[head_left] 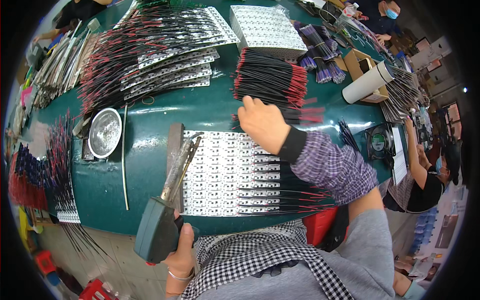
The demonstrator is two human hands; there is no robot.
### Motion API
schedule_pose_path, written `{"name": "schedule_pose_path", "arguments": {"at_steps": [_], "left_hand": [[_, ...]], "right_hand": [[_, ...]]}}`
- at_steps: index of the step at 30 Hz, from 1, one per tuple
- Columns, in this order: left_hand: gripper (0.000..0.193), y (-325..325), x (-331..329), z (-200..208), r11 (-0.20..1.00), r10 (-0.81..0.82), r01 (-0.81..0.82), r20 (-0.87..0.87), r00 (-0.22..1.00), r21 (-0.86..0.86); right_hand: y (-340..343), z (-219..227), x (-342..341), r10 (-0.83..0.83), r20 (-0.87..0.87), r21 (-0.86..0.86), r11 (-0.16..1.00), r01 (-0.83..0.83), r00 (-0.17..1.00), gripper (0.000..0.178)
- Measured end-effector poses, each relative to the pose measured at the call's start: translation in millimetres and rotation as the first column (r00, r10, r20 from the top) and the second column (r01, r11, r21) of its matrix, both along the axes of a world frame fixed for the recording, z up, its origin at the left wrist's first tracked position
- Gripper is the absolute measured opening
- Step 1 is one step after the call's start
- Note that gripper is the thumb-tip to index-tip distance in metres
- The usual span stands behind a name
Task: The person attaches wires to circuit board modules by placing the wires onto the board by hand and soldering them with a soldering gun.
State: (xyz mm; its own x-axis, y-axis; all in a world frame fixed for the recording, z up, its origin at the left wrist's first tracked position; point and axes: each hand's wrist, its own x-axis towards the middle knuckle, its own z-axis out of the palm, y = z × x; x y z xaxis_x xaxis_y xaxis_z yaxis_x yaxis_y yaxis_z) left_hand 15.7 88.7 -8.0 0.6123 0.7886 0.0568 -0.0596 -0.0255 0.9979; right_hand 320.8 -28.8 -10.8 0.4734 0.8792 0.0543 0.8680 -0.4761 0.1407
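Note:
In my left hand (182,250) is a dark green soldering gun (155,232), its metal barrel pointing up over the left edge of a white circuit board panel (212,175). The panel lies flat before me, with rows of small parts. Black wires (285,196) with red ends stretch from its right part. Beyond it, my right hand (262,124) is closed at the near side of a thick pile of black wires (265,75) with red ends. Some red ends beside this hand are smeared by motion. Its fingertips are partly hidden; they seem to grip wires.
A dark bar (175,145) borders the panel. To its left stand a round metal dish (105,134) and a thin pale rod (125,175). Wired panels (170,75), a panel stack (267,27), a white bottle (367,82) and a fan (378,141) surround the work. Other people sit across and right.

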Motion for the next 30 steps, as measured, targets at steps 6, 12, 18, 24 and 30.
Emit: {"name": "schedule_pose_path", "arguments": {"at_steps": [6,12,18,24,30], "left_hand": [[0.048,1.1,26.0,4.2,0.999,-0.029,0.027,-0.065,0.997,-0.032],[0.040,0.8,45.0,0.0,0.984,-0.176,0.175,-0.151,0.973,-0.016],[0.036,-4.6,55.2,-8.1,0.983,-0.173,0.151,-0.277,0.945,-0.100],[0.037,-5.9,61.0,-16.1,0.968,-0.224,0.246,-0.301,0.927,0.039],[0.025,-14.8,65.2,-14.6,0.983,-0.182,0.163,-0.355,0.917,-0.084]], "right_hand": [[-32.6,-8.2,-6.4,0.061,-0.599,0.380,0.899,0.217,0.798,0.021],[-27.7,-3.7,-14.1,-0.056,-0.773,0.311,0.835,0.454,0.632,0.020],[-27.3,-10.8,-13.0,-0.029,-0.774,0.340,0.824,0.453,0.633,0.018],[-26.7,-9.4,-13.9,-0.064,-0.751,0.333,0.823,0.461,0.657,0.015],[-24.8,-12.1,-15.9,-0.067,-0.745,0.343,0.815,0.467,0.664,0.015]]}}
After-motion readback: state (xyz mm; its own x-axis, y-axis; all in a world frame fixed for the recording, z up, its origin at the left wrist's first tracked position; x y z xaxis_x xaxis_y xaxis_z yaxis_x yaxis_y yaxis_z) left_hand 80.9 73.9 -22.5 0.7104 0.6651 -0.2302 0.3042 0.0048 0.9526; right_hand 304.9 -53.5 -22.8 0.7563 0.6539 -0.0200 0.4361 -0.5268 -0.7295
